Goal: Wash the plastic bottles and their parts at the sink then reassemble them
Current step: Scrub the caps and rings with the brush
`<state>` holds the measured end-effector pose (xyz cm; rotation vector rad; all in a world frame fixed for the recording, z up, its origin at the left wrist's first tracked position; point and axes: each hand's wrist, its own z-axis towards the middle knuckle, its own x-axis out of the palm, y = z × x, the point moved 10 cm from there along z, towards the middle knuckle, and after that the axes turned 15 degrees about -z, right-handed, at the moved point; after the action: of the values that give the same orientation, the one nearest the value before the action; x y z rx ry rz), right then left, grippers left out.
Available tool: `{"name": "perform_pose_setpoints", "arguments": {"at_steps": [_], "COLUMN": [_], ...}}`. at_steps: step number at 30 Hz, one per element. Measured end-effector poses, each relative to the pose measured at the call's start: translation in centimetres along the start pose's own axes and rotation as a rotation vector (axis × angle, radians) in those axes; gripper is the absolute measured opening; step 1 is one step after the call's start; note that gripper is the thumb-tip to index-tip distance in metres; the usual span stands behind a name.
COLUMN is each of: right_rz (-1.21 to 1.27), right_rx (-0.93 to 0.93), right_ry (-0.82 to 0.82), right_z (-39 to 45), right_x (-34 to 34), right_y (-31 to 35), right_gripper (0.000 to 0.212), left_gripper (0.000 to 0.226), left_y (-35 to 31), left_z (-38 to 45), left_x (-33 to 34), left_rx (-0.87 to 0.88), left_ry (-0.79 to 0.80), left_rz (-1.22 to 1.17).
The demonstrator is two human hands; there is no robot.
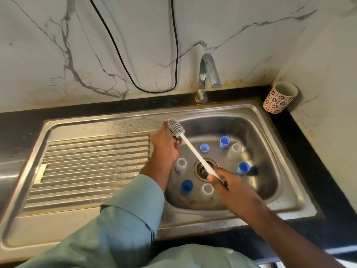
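Right hand [219,179]: fingers curled round the lower end of a long white plastic bottle brush [193,151], held over the basin above the round metal drain [202,170]. Brush slants up and left; its grey bristled head [176,127] sits at the left hand.

Left hand [165,145]: fingers curled, gripping a small item against the brush head at the basin's left rim. Item mostly hidden by hand and bristles; cannot tell what it is.

Stainless steel sink [270,151], inside the basin: 4 blue plastic caps, one [204,148] just above the drain, one [224,142] further back, one [243,168] right of the drain, one [187,186] at front left. 2 translucent white cup-shaped parts, one [234,151] at back right beside the caps, one [207,191] at front near the right hand. 1 small clear plastic bottle with a printed label [181,165] stands open-mouthed, left of the drain, just below the left hand.

Ribbed steel draining board [92,167] to the left. Chrome curved tap [207,74] behind the basin. White cup with red flower pattern [280,97] on the black surface [309,151] at the back right corner. Black cable [174,35] loops down the marble wall.
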<state>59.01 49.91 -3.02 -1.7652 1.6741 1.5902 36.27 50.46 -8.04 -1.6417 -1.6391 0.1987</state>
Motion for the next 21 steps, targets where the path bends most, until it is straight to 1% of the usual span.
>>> {"name": "perform_pose_setpoints", "arguments": {"at_steps": [1,2,3,5,6,8,9,11,12,13,14,15,16,18,19,21], "right_rz": [-0.013,-0.033,-0.048,-0.039,-0.018,0.034,0.056,0.12,0.155,0.175,0.17,0.146,0.12,0.091,0.094,0.117], "right_rx": [-0.001,-0.013,-0.031,-0.046,-0.041,0.0,0.014,0.028,0.033,0.039,0.043,0.039,0.038,0.027,0.022,0.021], "right_ry": [0.002,0.013,0.024,0.037,0.031,0.02,0.027,0.073,0.105,0.125,0.123,0.102,0.076,0.057,0.073,0.103], "right_z": [0.1,-0.1,-0.5,-1.1,-0.9,-0.5,-0.6,-1.3,-1.7,-2.0,-1.8,-1.5,-1.2,-1.1,-1.4,-2.1], "right_x": [0.1,0.3,0.4,0.6,0.4,0.3,0.5,1.1,1.3,1.3,1.0,0.6,0.2,-0.3,-0.2,-0.2], "right_y": [0.2,0.3,0.5,0.8,0.8,0.7,0.6,0.6,0.6,0.8,1.0,1.2,1.4,1.4,1.3,1.3], "right_gripper": [0.027,0.027,0.025,0.026,0.025,0.024,0.024,0.022,0.021,0.02,0.021,0.024,0.027,0.029,0.028,0.025], "left_gripper": [0.02,0.026,0.038,0.053,0.056,0.051,0.043,0.023,0.021,0.025,0.029,0.027,0.024,0.026,0.027,0.028], "left_y": [-0.4,-0.7,-1.0,-0.6,-0.2,0.1,-0.2,-1.1,-1.2,-1.0,-0.7,-0.3,-0.2,-0.7,-1.1,-1.3], "left_z": [-0.2,0.2,0.4,0.5,0.4,0.1,-0.3,-0.2,0.0,0.1,0.0,-0.3,-0.4,-0.5,-0.5,-0.2], "left_x": [0.0,-0.2,-0.2,-0.5,-0.3,0.2,0.2,-0.6,-0.8,-0.7,-0.3,-0.3,-0.3,-0.6,-0.3,0.3], "left_rx": [0.01,0.026,0.018,-0.021,-0.043,-0.031,-0.015,0.04,0.047,0.047,0.047,0.051,0.046,0.043,0.045,0.037], "left_ry": [-0.008,-0.014,-0.007,-0.019,-0.003,0.033,0.034,-0.027,-0.034,-0.015,0.026,0.034,0.011,-0.031,-0.018,0.031], "left_rz": [-0.044,-0.089,-0.105,-0.069,-0.059,-0.046,-0.053,-0.115,-0.147,-0.116,-0.067,-0.053,-0.066,-0.121,-0.18,-0.177]}}
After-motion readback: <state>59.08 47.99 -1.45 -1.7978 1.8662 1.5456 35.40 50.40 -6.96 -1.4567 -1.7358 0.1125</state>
